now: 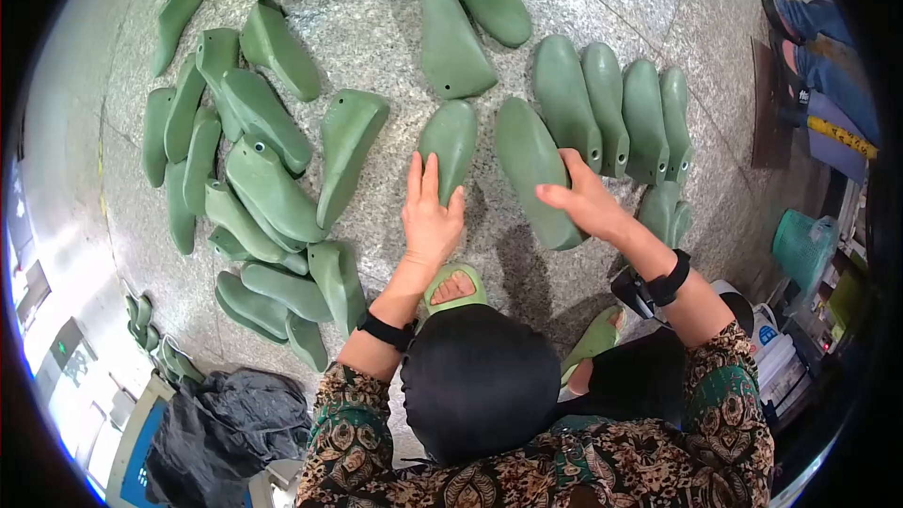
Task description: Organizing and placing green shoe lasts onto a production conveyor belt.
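Note:
Two green shoe lasts are in my hands above the stone floor. My left hand (433,216) is closed around the lower end of one shoe last (451,136), fingers along its left side and thumb on its right. My right hand (588,199) grips the other, larger-looking shoe last (527,155) from its right side, thumb across its upper face. The two lasts are side by side with a small gap. Just beyond them lies a pair of lasts, one (451,38) with its holed end toward me. A single last (348,141) lies left of my left hand.
A row of several lasts (564,85) stretches to the right, and a loose cluster (273,183) covers the left. Black plastic bags (226,433) sit at lower left. A green basket (800,249) stands at right, below another person's legs (818,71). A round black cushion-like thing (480,386) is before me.

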`<action>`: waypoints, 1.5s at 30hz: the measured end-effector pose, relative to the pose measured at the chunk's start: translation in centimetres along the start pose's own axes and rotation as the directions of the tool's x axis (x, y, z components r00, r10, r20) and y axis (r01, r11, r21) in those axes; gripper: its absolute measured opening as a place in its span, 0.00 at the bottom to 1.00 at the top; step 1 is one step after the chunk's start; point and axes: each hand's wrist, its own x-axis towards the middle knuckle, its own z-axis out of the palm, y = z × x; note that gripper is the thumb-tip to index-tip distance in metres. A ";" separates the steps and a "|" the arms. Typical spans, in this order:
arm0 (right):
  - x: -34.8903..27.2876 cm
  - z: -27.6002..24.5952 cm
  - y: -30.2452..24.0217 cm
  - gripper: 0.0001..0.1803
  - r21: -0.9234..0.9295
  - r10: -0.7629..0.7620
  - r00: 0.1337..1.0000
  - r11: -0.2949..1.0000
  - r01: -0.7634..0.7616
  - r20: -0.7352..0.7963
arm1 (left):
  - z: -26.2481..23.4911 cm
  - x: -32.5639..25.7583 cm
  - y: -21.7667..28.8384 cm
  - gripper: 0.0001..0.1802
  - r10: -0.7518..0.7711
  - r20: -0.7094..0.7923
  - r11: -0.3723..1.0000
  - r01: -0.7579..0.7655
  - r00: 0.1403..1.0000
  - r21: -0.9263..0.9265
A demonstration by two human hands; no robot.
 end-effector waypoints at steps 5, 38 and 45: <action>0.6 2.2 0.8 0.28 -0.920 -0.474 0.870 0.385 0.066 -0.137 | 1.7 -2.0 1.0 0.34 -0.023 -0.082 0.999 0.019 0.996 -0.043; 8.6 10.7 -4.7 0.23 -0.617 -0.764 0.645 0.507 0.601 0.000 | -9.1 4.7 -4.0 0.43 0.242 -0.302 0.938 -0.142 0.922 0.317; 9.4 10.5 -5.2 0.29 -0.310 -0.367 0.929 0.878 0.365 0.056 | -9.1 4.9 -5.5 0.45 0.582 -0.132 0.760 -0.479 0.802 0.441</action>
